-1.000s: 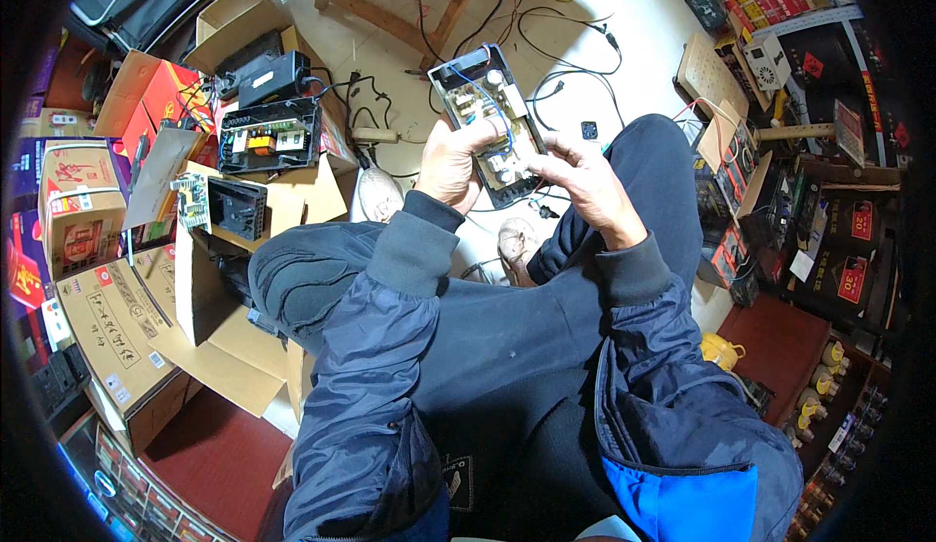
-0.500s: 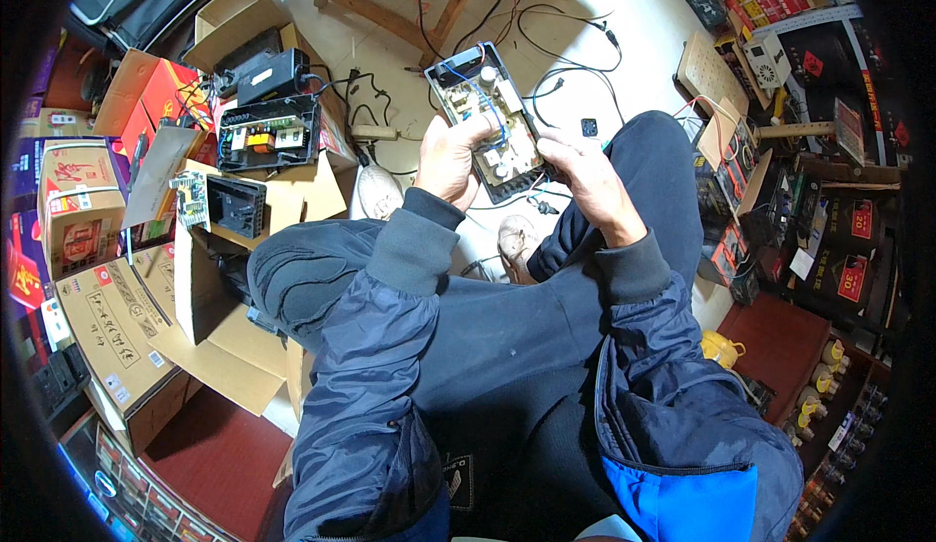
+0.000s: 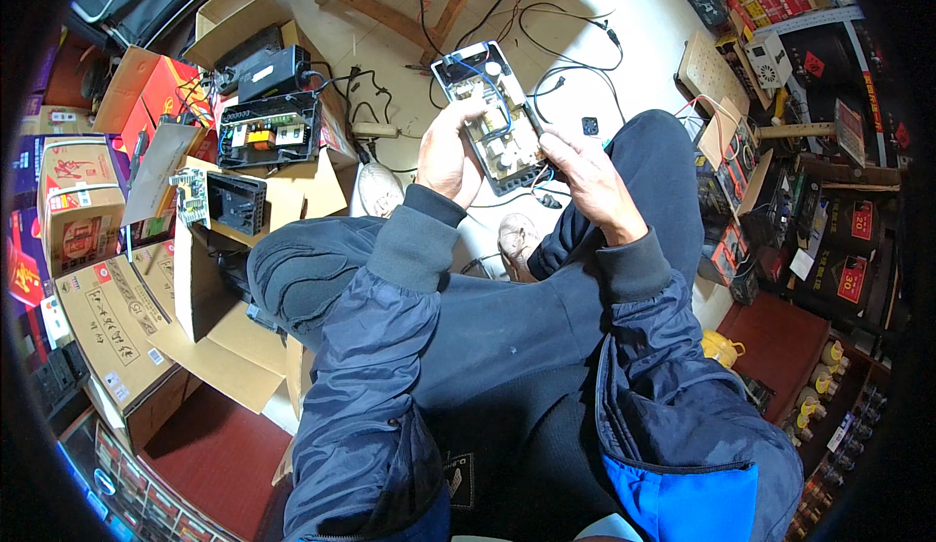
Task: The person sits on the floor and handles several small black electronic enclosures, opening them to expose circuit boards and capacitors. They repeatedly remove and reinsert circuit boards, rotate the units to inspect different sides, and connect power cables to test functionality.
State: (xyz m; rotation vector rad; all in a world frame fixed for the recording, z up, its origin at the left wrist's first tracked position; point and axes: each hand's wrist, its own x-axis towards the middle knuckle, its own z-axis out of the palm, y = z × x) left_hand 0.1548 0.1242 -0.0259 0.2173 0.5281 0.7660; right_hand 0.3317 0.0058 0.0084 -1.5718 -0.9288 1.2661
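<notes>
Between both hands, above the floor in front of my knees, is an opened power supply (image 3: 508,142): a dark oblong case with a pale circuit board, capacitors and a blue wire inside. My left hand (image 3: 450,155) grips its left side, thumb reaching over the board's edge. On the lower right side, my right hand (image 3: 588,174) is closed on the case's edge, with its fingers partly hidden beneath. To the left, a second opened power supply (image 3: 268,131) with an orange transformer lies on a carton. Nearer stands an empty-looking black case half (image 3: 237,203) beside a small circuit board (image 3: 190,198).
Cardboard boxes (image 3: 112,332) crowd the left side. Black cables (image 3: 585,74) trail over the floor near a wooden stool's legs (image 3: 380,11). Batteries and boxed goods (image 3: 721,206) line the right, with a yellow object (image 3: 721,349) near a dark red surface. My shoes (image 3: 517,240) are below the case.
The opened power supply has shifted slightly right and tilted a little in my hands. My left thumb has moved up along the board. Both hands still hold it.
</notes>
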